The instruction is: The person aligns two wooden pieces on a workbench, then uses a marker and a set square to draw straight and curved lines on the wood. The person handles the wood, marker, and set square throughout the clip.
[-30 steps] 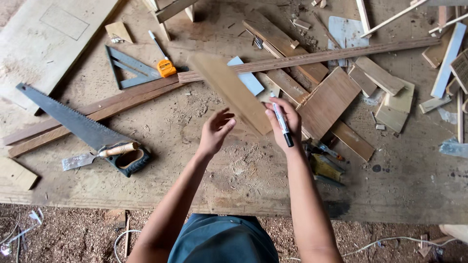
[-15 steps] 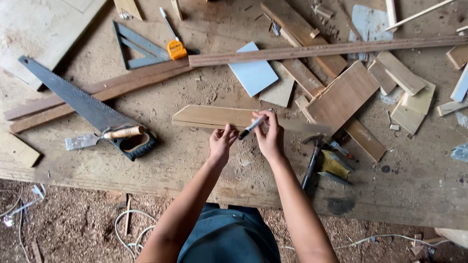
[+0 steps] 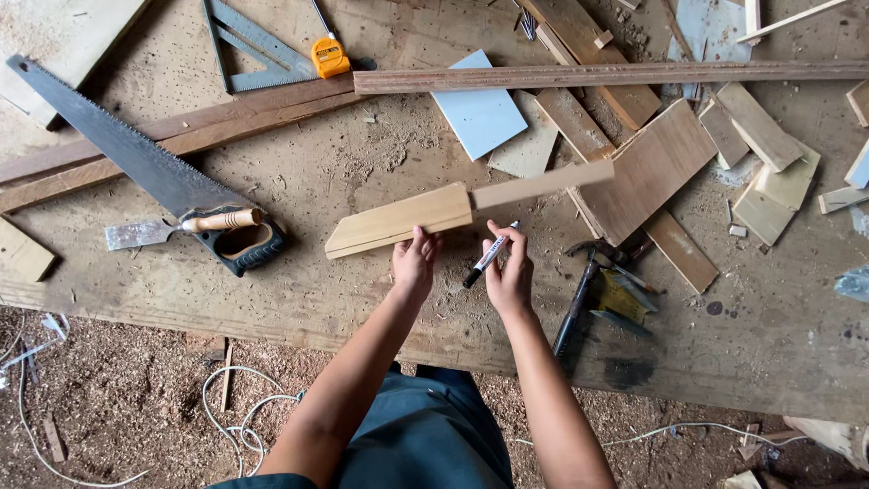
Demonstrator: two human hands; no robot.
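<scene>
Marker (image 3: 489,255) in right hand (image 3: 509,276), beside plank (image 3: 398,220)

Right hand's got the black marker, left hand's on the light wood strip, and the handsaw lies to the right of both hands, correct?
Not quite. In the head view the handsaw lies to the left of both hands. The right hand does hold the marker, and the left hand touches the wood strip.
</scene>
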